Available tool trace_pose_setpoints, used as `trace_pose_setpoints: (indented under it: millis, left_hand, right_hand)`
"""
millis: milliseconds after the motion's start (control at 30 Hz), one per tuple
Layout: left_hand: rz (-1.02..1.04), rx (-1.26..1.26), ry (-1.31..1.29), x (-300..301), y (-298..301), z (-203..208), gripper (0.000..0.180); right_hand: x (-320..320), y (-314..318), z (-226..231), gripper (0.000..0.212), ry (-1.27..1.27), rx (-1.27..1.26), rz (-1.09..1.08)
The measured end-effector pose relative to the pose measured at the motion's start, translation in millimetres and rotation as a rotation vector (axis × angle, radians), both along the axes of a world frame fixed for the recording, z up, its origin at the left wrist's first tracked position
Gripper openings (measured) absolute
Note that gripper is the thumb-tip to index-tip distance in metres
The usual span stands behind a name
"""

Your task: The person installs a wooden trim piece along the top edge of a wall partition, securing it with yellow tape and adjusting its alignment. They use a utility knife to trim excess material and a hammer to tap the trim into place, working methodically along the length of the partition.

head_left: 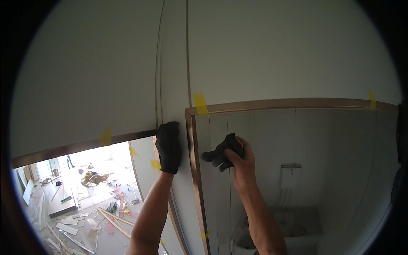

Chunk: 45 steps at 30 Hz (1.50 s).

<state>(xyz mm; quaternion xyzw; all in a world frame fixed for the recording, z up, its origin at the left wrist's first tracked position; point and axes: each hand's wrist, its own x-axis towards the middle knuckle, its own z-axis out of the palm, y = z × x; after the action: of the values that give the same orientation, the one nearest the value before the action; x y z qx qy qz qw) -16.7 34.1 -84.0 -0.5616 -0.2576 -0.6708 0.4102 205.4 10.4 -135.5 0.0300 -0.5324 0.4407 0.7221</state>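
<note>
My left hand (168, 146) wears a black glove and lies flat against the white wall strip (174, 85) between two door openings. My right hand (242, 163) is bare and clutches a crumpled black glove (221, 154) in front of the right opening. A metal-coloured door frame trim (195, 170) runs down between the two hands and across the top of the right opening (297, 103). Pieces of yellow tape (199, 103) hold the trim to the wall.
Through the left opening a floor (85, 199) is littered with boards, offcuts and tools, and a person stands far off. Through the right opening a white toilet bowl (250, 242) and wall pipes show. More yellow tape (371, 98) sits at the trim's right end.
</note>
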Motion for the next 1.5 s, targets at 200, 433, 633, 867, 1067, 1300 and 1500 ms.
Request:
trace_pose_setpoints:
  millis: [200, 433, 633, 867, 1067, 1300, 1500]
  left_hand:
    - [-0.098, -0.024, 0.003, 4.6, -4.7, 3.8, 0.025]
    - [-0.118, -0.001, -0.028, 3.0, -4.2, 2.9, 0.025]
    - [-0.133, 0.041, 0.006, 4.4, 1.3, 3.9, 0.024]
    - [-0.181, 0.041, -0.006, -0.2, 8.4, 1.7, 0.023]
    - [-0.189, -0.006, -0.02, 4.6, 2.9, 4.7, 0.022]
    - [-0.221, -0.051, -0.061, 0.1, -0.3, -1.8, 0.027]
    - [-0.268, -0.078, -0.077, 8.8, 4.0, -1.6, 0.027]
  right_hand:
    - [-20.0, 10.6, 8.3, 0.043, -0.176, 0.224, -0.5]
    - [-48.5, 36.2, -15.4, 0.035, -0.219, 0.357, -0.755]
    - [-48.6, 21.9, -62.9, 0.032, -0.234, 0.296, -0.687]
    - [-47.2, 25.9, -37.9, 0.034, -0.281, 0.314, -0.79]
    - [-37.6, 17.8, -121.6, 0.031, -0.365, 0.291, -0.717]
    - [-64.6, 29.0, 21.7, 0.025, -0.12, 0.278, -0.722]
    - [-50.0, 35.8, -26.4, 0.023, -0.23, 0.313, -0.801]
